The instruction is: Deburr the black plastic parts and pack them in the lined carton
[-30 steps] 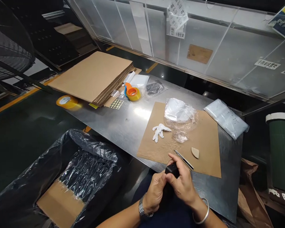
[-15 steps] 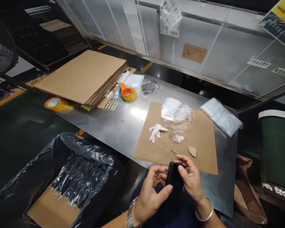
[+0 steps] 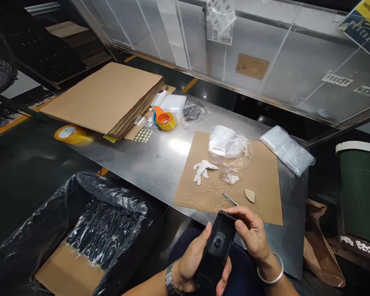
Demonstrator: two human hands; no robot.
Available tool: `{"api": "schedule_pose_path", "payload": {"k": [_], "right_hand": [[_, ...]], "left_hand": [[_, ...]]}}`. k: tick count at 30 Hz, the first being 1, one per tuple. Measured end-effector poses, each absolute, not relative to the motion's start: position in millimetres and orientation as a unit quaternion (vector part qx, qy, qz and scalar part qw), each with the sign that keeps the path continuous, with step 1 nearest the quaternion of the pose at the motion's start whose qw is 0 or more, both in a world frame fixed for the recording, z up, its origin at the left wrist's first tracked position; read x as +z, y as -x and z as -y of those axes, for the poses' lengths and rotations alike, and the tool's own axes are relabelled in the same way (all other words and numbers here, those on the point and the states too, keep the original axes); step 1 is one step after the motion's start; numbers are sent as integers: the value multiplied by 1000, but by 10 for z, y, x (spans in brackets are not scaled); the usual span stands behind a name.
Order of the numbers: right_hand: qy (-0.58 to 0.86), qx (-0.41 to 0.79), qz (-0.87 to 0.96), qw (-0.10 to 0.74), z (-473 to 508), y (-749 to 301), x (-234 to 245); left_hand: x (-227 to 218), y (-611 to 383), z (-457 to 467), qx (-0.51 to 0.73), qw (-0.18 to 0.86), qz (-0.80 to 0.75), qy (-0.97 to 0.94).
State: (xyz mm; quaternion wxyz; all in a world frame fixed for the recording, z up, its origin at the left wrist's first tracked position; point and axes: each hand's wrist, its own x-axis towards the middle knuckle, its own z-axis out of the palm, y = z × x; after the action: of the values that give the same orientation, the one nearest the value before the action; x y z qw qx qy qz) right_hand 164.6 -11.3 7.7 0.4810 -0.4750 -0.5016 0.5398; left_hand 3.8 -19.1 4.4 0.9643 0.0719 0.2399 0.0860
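A long black hollow case-like part (image 3: 217, 243), with a small round feature inside its recess, is held between my hands over my lap. My left hand (image 3: 193, 259) wraps around its lower sides, thumb on the left edge and fingers on the right. My right hand (image 3: 251, 230) grips its upper right corner between thumb and fingers. Just beyond lies a slim metal tool (image 3: 230, 200), perhaps tweezers, on the brown cardboard sheet (image 3: 200, 197). A small beige wedge-shaped piece (image 3: 249, 195) and a white glove (image 3: 203, 170) also rest on the cardboard.
Crumpled clear plastic bags (image 3: 226, 142) sit on the cardboard. On the metal table (image 3: 135, 164) are an orange tape dispenser (image 3: 164, 118), stacked cardboard (image 3: 107, 96) and a white packet (image 3: 286, 150). A bin lined with black plastic (image 3: 111, 230) stands at left, a green bin (image 3: 360, 193) at right.
The black part has turned so its hollow side faces up toward me. My left hand has shifted down around it, and more of the metal tool shows.
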Motion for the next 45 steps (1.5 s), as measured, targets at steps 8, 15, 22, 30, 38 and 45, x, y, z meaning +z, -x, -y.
{"api": "schedule_pose_path", "payload": {"k": [8,15,22,30,38,45], "right_hand": [[444,567,533,445,73,-1765,18],[433,650,425,458,97,-1686,-99],[457,627,459,434,61,-1673,-105],[402,639,546,363,-14,-1825,-116],[609,497,505,356,-20,-1836,-647],[753,299,512,286,2,-2030,-1528]], "left_hand": [[62,-23,199,88,960,-263,-29],[49,-2,175,76,958,-273,-43],[73,-1,161,88,947,-302,-58],[103,34,210,34,942,-330,-49],[41,-10,100,148,939,-310,-18],[18,-11,-112,350,859,-372,34]]}}
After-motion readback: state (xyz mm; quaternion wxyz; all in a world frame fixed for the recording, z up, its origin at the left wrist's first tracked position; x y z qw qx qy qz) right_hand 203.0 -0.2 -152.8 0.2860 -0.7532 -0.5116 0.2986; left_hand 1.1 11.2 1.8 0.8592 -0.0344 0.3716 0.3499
